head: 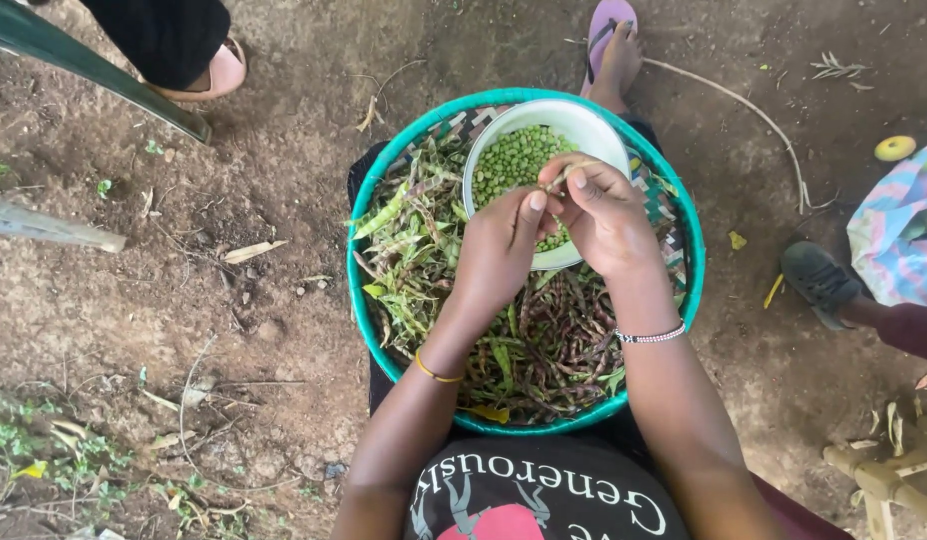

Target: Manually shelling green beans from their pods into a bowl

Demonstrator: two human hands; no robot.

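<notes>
A thin pea pod is pinched between the fingertips of both hands directly above the near rim of a white bowl. The left hand closes thumb and forefinger on the pod's near end, the remaining fingers curled under. The right hand grips the pod's other end with thumb and fingers pressed together, just right of the left hand and touching it. The bowl holds shelled green peas. It sits in the far half of a round woven basket with a teal rim. Left of the bowl lie green pods and empty husks; on the near side of the bowl, under the wrists, lie darker purple-brown pods. A yellow bangle circles the left wrist, and a beaded bracelet the right. Beyond the bowl, a foot in a pink sandal rests on bare soil. Well right of the bowl is a dark shoe of another person.
</notes>
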